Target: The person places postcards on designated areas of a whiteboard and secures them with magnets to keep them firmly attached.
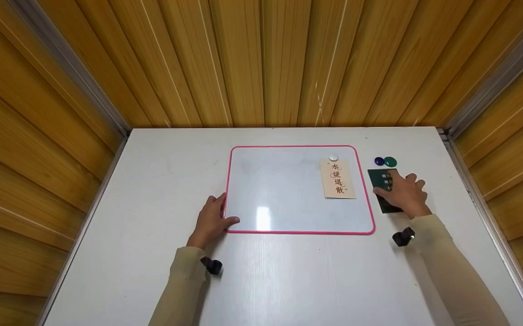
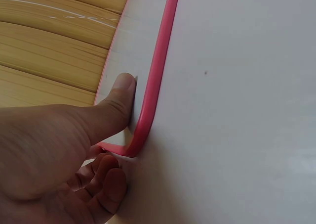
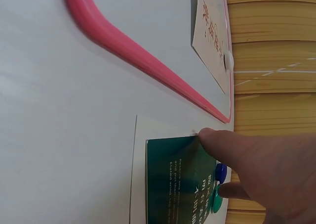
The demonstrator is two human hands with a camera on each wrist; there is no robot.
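Observation:
A white magnetic whiteboard (image 1: 284, 190) with a pink rim lies in the middle of the table. My left hand (image 1: 211, 222) grips its near left corner. In the left wrist view the thumb (image 2: 118, 98) lies on the board's face, the other fingers curled beside and under the rim. To the board's right, my right hand (image 1: 406, 192) pinches a dark green card (image 1: 390, 206) with pale printed writing, thumb at its left edge. A cream card (image 1: 338, 185) with brown characters lies on the board's right side, a white round magnet (image 1: 333, 157) at its top edge.
A blue magnet (image 1: 379, 161) and a green magnet (image 1: 390, 161) lie side by side beyond the green card. Wood-patterned panels (image 1: 279, 63) rise behind the white table (image 1: 161, 181) and along both sides.

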